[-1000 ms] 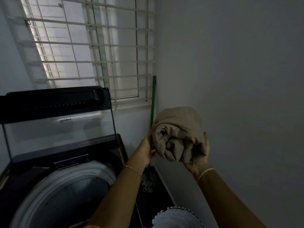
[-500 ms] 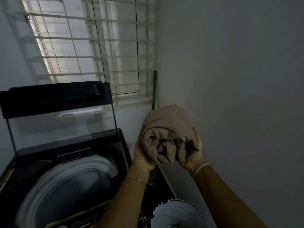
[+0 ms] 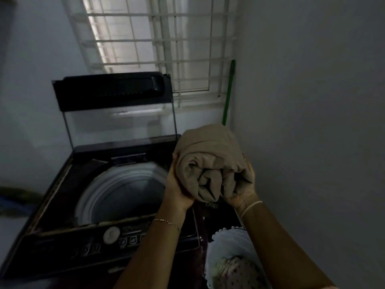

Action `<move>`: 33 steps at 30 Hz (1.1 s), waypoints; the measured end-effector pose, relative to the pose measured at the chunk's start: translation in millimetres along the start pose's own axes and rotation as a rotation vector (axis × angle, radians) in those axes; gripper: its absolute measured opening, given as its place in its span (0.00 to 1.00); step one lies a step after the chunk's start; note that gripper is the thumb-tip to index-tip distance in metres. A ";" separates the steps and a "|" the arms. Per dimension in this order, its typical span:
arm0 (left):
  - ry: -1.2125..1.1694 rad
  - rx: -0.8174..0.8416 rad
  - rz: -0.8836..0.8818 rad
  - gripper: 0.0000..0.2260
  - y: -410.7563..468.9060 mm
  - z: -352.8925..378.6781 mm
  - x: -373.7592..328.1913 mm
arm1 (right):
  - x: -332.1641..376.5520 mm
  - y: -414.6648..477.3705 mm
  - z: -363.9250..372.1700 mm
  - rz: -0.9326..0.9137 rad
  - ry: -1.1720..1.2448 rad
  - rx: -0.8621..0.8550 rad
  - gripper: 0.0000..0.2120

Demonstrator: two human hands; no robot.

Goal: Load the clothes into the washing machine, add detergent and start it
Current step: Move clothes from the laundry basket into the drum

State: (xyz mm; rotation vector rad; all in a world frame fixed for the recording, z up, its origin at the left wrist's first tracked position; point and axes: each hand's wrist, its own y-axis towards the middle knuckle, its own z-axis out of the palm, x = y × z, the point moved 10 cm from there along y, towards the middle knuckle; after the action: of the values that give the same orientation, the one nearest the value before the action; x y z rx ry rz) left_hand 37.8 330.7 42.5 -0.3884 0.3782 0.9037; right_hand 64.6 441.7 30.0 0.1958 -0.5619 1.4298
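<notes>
The floor carries a dark top-loading washing machine [image 3: 108, 245] with its glass lid raised, below and left of the hands. A white scallop-edged laundry basket [image 3: 216, 247] stands just beside the machine, beneath the right forearm. A thin green pole [image 3: 228, 94] stands in the corner beyond the hands.

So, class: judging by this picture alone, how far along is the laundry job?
Done: the washing machine's lid stands open, showing the drum. In hand: the left hand and right hand hold a bundled beige garment beside the opening, not yet inside. Left: a spotted item waits in the white basket; no detergent is visible; the control panel is untouched.
</notes>
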 end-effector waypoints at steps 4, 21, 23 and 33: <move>-0.087 0.028 -0.005 0.31 -14.4 -22.0 -26.7 | -46.2 13.4 12.4 0.115 0.013 0.020 0.26; 0.087 -0.262 -0.024 0.30 13.0 -199.0 -214.9 | -211.8 153.0 80.7 0.288 -0.184 -0.073 0.20; 0.123 -0.349 -0.026 0.30 18.6 -232.4 -231.8 | -228.4 173.7 78.2 0.306 -0.217 -0.083 0.20; 0.249 -0.564 -0.085 0.21 51.7 -336.5 -239.2 | -285.8 220.3 16.4 0.472 -0.531 -0.238 0.23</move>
State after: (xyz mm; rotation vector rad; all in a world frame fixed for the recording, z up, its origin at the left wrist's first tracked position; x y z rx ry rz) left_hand -190.1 37.1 -144.7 -1.0349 0.3259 0.8726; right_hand -163.5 216.5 -136.6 0.2655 -1.2720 1.7548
